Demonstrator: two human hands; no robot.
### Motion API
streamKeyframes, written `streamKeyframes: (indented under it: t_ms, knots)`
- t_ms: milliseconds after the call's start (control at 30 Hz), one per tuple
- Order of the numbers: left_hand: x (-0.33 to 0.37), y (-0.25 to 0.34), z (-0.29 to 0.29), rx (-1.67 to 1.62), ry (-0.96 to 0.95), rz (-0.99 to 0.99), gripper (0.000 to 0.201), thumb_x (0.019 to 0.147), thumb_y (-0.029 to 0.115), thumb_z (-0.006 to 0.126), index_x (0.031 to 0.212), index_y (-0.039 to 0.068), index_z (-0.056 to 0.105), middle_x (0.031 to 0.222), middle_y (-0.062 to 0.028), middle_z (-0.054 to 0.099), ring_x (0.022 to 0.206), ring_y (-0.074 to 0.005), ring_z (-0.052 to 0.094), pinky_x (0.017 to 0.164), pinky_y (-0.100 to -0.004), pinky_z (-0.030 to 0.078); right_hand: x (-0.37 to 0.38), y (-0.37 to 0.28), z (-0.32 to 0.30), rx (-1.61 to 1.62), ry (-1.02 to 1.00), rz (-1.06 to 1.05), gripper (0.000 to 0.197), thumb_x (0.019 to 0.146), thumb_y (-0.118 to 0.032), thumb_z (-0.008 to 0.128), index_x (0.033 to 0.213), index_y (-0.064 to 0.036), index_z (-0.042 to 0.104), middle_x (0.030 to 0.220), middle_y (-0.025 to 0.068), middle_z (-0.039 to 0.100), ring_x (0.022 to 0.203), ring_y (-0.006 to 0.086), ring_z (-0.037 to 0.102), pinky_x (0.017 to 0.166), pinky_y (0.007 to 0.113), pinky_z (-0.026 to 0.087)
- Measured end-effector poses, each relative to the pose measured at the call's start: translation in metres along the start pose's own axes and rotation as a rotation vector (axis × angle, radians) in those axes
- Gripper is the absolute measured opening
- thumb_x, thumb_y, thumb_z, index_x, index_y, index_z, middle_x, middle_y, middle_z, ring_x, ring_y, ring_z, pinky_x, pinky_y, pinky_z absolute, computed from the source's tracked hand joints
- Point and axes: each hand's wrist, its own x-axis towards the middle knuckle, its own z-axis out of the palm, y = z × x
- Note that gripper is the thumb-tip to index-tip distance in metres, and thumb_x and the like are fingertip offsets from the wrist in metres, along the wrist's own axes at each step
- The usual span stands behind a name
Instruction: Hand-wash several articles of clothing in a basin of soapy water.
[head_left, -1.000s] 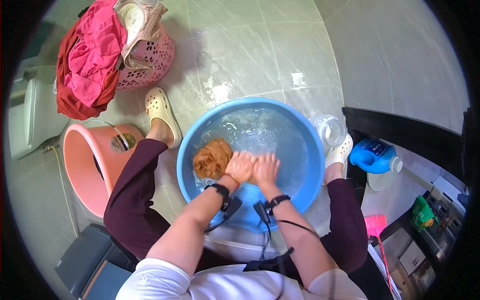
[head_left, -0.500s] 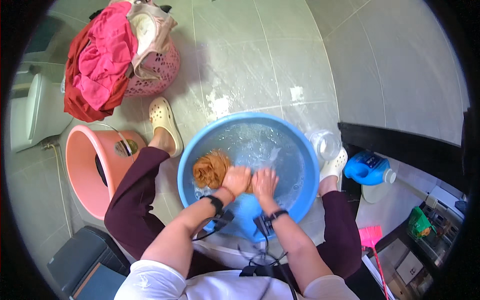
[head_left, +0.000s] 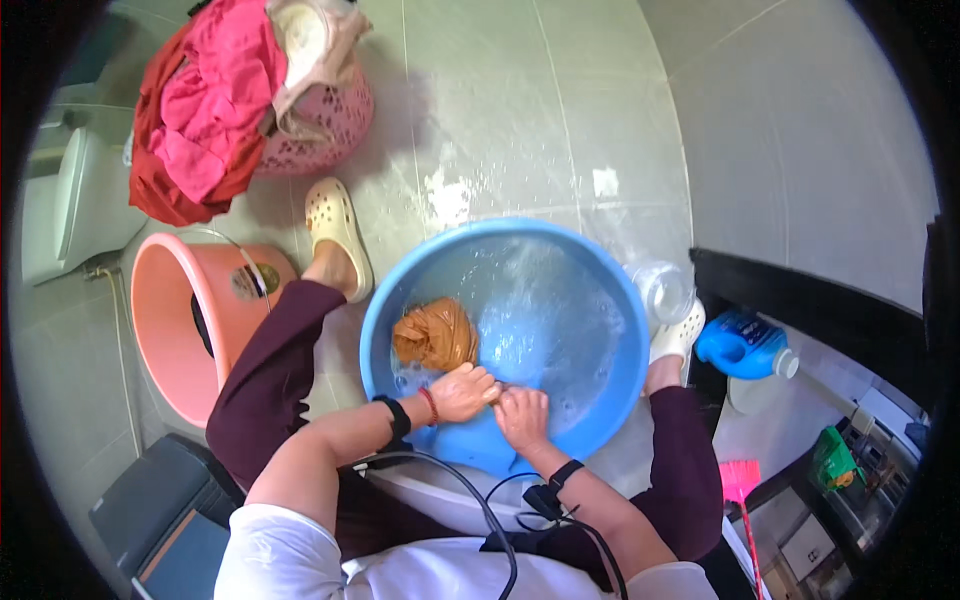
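Note:
A round blue basin (head_left: 628,300) of cloudy, slightly sudsy water stands on the floor between my legs. In its left half lies a bunched, wet orange-brown cloth (head_left: 435,334), partly above the water. My left hand (head_left: 466,392), with a red bracelet at the wrist, is closed at the cloth's lower edge. Close beside it, my right hand (head_left: 522,416) is closed too, knuckles up, over the near side of the basin. A small bit of the cloth seems to run between the two fists; most of what they grip is hidden under the fingers.
At left stand a tipped-looking pink bucket (head_left: 222,300) and a pink perforated basket (head_left: 345,125) heaped with red and pink clothes (head_left: 215,100). A clear jar (head_left: 660,290) and a blue jug (head_left: 742,345) are at right. Cables (head_left: 490,505) hang across my lap.
Both hands have drawn toward me, the left one lower and clear of the cloth's middle. The cloth looks more stretched toward my hands. The view has shifted slightly.

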Motion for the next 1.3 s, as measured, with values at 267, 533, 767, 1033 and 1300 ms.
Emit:
streamKeyframes:
  t_ms: [267, 533, 767, 1033, 1300]
  knots:
    - [0.060, -0.030, 0.022, 0.164, 0.181, -0.365, 0.012, 0.076, 0.021, 0.047, 0.078, 0.009, 0.050, 0.072, -0.0071, 0.051, 0.074, -0.0226, 0.051, 0.064, -0.0350, 0.036, 0.080, 0.024, 0.004, -0.100, 0.134, 0.268, 0.007, 0.071, -0.019, 0.054, 0.073, -0.0123, 0.054, 0.072, 0.0057, 0.050, 0.078, 0.0241, 0.048, 0.070, 0.042, 0.036]
    - [0.068, -0.038, 0.006, 0.115, -0.033, -0.245, 0.015, 0.076, 0.022, 0.048, 0.080, 0.009, 0.054, 0.080, -0.0107, 0.056, 0.081, -0.0251, 0.053, 0.069, -0.0372, 0.038, 0.072, 0.029, 0.020, -0.022, 0.027, 0.183, 0.010, 0.070, -0.020, 0.055, 0.067, -0.0113, 0.052, 0.072, 0.0076, 0.052, 0.072, 0.0281, 0.051, 0.062, 0.042, 0.039]
    - [0.047, -0.078, -0.074, -0.109, 0.386, -0.481, 0.037, 0.073, 0.027, 0.061, 0.098, 0.002, 0.052, 0.096, -0.0174, 0.053, 0.092, -0.0342, 0.048, 0.081, -0.0411, 0.038, 0.049, 0.088, -0.031, 0.325, -0.061, 0.888, 0.012, 0.077, -0.018, 0.051, 0.079, -0.0076, 0.056, 0.087, 0.0127, 0.057, 0.083, 0.0324, 0.053, 0.068, 0.042, 0.042]
    - [-0.035, -0.067, -0.025, -0.469, 0.434, -0.856, 0.099, 0.059, 0.037, 0.074, 0.132, -0.001, 0.018, 0.129, -0.0234, 0.032, 0.120, -0.0356, 0.031, 0.101, -0.0390, 0.026, 0.069, 0.039, -0.033, 0.095, -0.108, 0.094, 0.042, 0.070, -0.020, 0.058, 0.109, -0.0061, 0.050, 0.109, 0.0128, 0.048, 0.105, 0.0290, 0.043, 0.089, 0.044, 0.033]
    - [-0.030, -0.068, -0.041, -0.088, 0.321, -0.731, 0.039, 0.064, -0.006, 0.051, 0.101, 0.008, 0.049, 0.091, -0.0132, 0.051, 0.090, -0.0326, 0.050, 0.076, -0.0407, 0.044, 0.076, 0.091, -0.055, 1.295, -0.385, 0.646, 0.028, 0.066, -0.011, 0.056, 0.092, 0.0000, 0.058, 0.074, 0.0024, 0.057, 0.066, 0.0104, 0.051, 0.061, 0.024, 0.041]
